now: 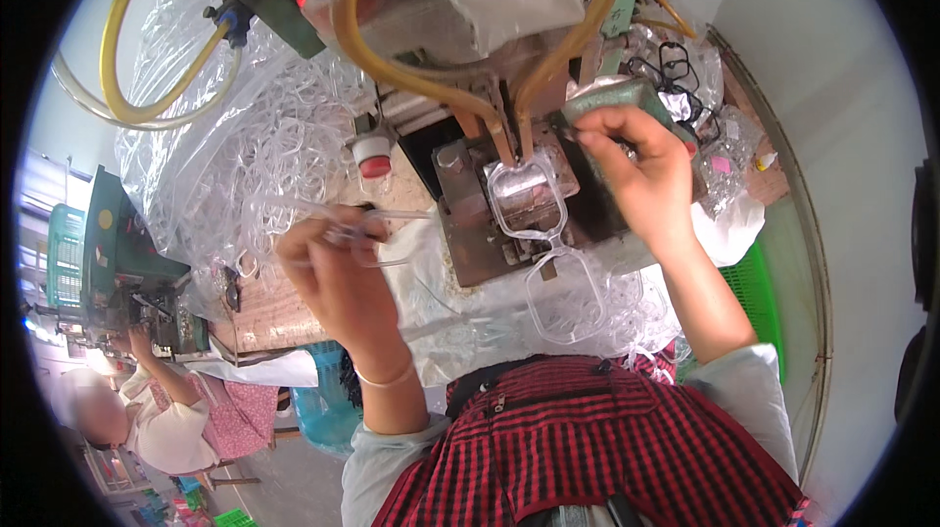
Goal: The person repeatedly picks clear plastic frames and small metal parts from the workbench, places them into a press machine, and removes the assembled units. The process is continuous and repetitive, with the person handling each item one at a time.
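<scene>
A clear plastic eyeglass frame (566, 223) sits on the metal fixture of a bench machine (470, 248). One of its rims lies over the block under two brown prongs, and the other hangs out over the front edge. To the left of the machine, my left hand (343, 272) is closed around another clear eyeglass frame (294, 206), slightly blurred, with thin clear parts sticking out past the fingers. My right hand (641, 169) is at the machine's right side, thumb and forefinger pinched together at a small dark part that I cannot make out.
Thick yellow hoses (357, 37) loop down over the machine. A red button (373, 166) faces me at its left. Clear frames in plastic bags (294, 125) heap up on the left. A green basket (759, 292) stands at right. Another person (186, 409) works at far left.
</scene>
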`<state>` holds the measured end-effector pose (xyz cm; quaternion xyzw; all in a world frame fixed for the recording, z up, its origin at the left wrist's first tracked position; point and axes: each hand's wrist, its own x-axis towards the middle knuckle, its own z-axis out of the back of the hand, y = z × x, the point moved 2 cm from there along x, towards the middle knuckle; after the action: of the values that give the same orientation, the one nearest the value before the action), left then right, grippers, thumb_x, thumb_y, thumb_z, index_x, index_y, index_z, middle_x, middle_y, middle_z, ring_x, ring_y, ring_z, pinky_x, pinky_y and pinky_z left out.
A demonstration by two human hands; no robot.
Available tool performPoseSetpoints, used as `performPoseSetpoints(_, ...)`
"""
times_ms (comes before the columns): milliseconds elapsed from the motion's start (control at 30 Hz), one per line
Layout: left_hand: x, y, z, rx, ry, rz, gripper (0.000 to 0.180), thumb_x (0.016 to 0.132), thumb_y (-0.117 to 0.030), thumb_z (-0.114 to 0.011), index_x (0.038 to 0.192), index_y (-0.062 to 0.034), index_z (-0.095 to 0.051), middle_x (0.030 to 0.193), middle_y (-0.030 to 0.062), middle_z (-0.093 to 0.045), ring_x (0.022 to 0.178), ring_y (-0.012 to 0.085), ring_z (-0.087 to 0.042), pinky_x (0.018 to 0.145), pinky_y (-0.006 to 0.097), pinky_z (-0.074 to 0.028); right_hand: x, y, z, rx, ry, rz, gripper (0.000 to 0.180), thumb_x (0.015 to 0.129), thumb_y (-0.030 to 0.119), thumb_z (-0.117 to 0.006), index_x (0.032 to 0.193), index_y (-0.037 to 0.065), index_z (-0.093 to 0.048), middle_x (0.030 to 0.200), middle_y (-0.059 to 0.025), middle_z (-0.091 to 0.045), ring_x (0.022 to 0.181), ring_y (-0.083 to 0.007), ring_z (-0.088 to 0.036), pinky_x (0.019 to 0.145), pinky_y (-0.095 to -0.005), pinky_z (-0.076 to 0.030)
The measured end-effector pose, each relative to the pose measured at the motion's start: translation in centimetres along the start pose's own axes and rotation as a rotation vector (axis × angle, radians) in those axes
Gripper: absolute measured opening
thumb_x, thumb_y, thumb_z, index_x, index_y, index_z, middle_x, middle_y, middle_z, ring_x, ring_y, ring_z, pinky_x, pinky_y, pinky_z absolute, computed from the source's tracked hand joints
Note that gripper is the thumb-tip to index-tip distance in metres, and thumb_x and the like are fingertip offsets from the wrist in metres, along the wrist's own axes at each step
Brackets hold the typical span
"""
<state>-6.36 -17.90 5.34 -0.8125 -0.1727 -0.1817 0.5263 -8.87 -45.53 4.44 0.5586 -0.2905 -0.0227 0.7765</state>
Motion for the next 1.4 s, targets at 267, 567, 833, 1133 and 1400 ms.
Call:
performPoseSetpoints(267, 4.1, -4.1, -5.1, 0.327, 0.17, -0.477, 0.009, 0.094, 0.004, -0.051, 0.101, 0.0036, -0.057, 0.087, 0.018, -0.065, 0.076, 0.0257, -0.066, 0.067, 0.036, -0.056, -0.4, 0.8, -3.9, 0.536, 0.096, -0.137, 0.038, 0.088, -0.008, -0.068, 0.123, 0.001, -0.058, 0.097, -0.006, -0.072, 0.101, -0.0106, -0.064, 0.09, -0.0258, -0.051)
performPoseSetpoints(567, 6.3, -3.1, -5.1, 0.143, 0.232, -0.385, 0.019, 0.103, -0.006, -0.053, 0.116, 0.0059, -0.058, 0.104, 0.0245, -0.069, 0.085, 0.0294, -0.073, 0.071, 0.037, -0.064, 0.2, 3.7, -3.4, 0.712, 0.194, -0.382, 0.039, 0.092, -0.004, -0.063, 0.13, -0.001, -0.055, 0.106, -0.0089, -0.07, 0.106, -0.0115, -0.062, 0.09, -0.0243, -0.05)
performPoseSetpoints(833, 0.0, -1.1, -6.3, 0.525, 0.688, -0.655, 0.014, 0.077, -0.011, -0.078, 0.091, -0.0099, -0.075, 0.104, 0.0068, -0.075, 0.083, 0.0219, -0.068, 0.091, 0.045, -0.055, -4.7, 0.3, -1.3, -0.003, -0.109, 0.189, 0.045, 0.107, 0.028, -0.045, 0.135, -0.008, -0.052, 0.131, -0.0225, -0.062, 0.126, -0.0332, -0.058, 0.108, -0.042, -0.042)
performPoseSetpoints(1133, -0.7, 0.6, -7.4, 0.768, 0.884, -0.558, 0.028, 0.07, -0.011, -0.081, 0.097, -0.0167, -0.079, 0.108, -0.0039, -0.074, 0.076, 0.0197, -0.057, 0.098, 0.041, -0.052, -0.4, -6.9, 6.9, -0.156, -0.313, -0.099, 0.02, 0.099, 0.012, -0.062, 0.116, 0.002, -0.067, 0.103, -0.01, -0.071, 0.097, -0.0168, -0.065, 0.087, -0.0303, -0.05)
performPoseSetpoints(1400, -0.8, 1.3, -6.9, 0.708, 0.924, -0.486, 0.03, 0.071, -0.007, -0.077, 0.099, -0.0169, -0.079, 0.116, -0.0021, -0.072, 0.08, 0.0219, -0.058, 0.099, 0.045, -0.05, -3.6, -8.4, 4.6, -0.884, -0.045, 0.041, 0.016, 0.079, 0.013, -0.074, 0.093, 0.007, -0.069, 0.1, -0.0153, -0.067, 0.099, -0.0372, -0.063, 0.085, -0.0468, -0.052)
